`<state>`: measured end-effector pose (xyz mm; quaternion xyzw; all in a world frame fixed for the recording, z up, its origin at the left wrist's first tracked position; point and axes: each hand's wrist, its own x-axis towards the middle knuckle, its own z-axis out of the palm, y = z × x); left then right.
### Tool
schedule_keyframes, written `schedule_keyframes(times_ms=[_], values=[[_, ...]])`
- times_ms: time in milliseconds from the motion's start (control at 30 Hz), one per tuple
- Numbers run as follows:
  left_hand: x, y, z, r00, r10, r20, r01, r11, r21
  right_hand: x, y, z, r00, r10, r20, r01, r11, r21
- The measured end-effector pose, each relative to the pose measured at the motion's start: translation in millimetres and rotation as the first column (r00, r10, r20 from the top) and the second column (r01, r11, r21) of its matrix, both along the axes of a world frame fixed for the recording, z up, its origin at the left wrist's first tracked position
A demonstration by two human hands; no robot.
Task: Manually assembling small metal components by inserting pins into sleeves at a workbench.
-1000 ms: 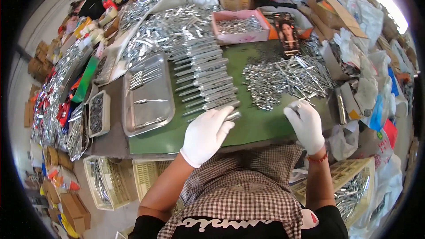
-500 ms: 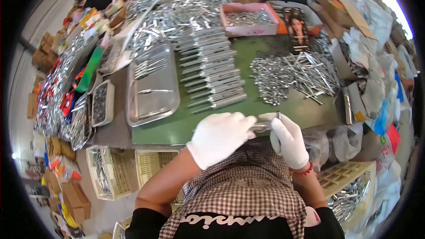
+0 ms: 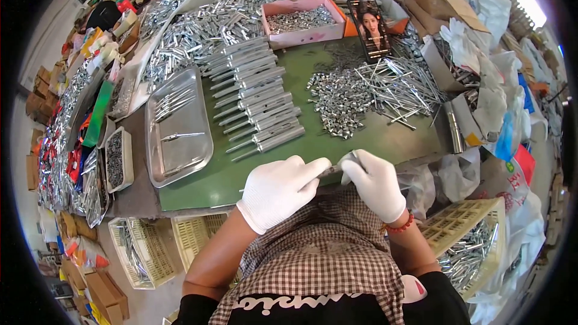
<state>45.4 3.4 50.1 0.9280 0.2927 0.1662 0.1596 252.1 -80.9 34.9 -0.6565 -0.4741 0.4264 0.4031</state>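
Observation:
In front of my waist, at the near edge of the green tabletop, my two white-gloved hands meet on one slim silvery metal tube. My left hand is closed round its left part, and a thin rod tip pokes out on that side. My right hand pinches the other end between thumb and fingers. The gloves hide most of the tube. Beyond my left hand lies a stacked row of similar metal tubes with thin rods. Past my right hand are a heap of small metal nuts and a pile of long thin rods.
A steel tray with a few slender pieces sits left, beside a white tub of small dark parts. Farther back stand a pink box and a propped phone. Plastic crates flank me below the table.
The whole view has shifted, so the table's things sit farther left. Both hands stay on the metal tube; my right fingers have turned and curled over its end.

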Motion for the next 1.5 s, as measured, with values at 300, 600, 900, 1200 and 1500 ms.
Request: schedule_keyframes(times_ms=[300, 600, 900, 1200, 1500], values=[[19.4, -14.0, -11.4, 0.976, 0.159, -0.151, -0.147, 0.985, 0.088, 42.6, 34.6, -16.5, 0.688, -0.287, 0.667, 0.079, 0.943, 0.324], [18.6, -9.1, -10.5, 0.981, 0.144, -0.128, -0.146, 0.989, -0.003, 22.2, 15.9, 0.2, 0.923, -0.005, 0.384, -0.117, 0.948, 0.294], [18.4, -10.6, -12.2, 0.982, 0.171, -0.078, -0.171, 0.985, 0.012, -2.6, 13.9, -2.7, 0.861, 0.024, 0.508, -0.165, 0.958, 0.234], [19.7, -10.0, -10.3, 0.976, 0.172, -0.131, -0.176, 0.984, -0.018, 21.2, 38.3, -17.5, 0.709, -0.363, 0.605, 0.178, 0.922, 0.345], [18.3, -10.8, -11.1, 0.981, 0.153, -0.123, -0.155, 0.988, -0.005, 13.8, 31.8, -18.7, 0.648, -0.283, 0.707, 0.074, 0.947, 0.312]])
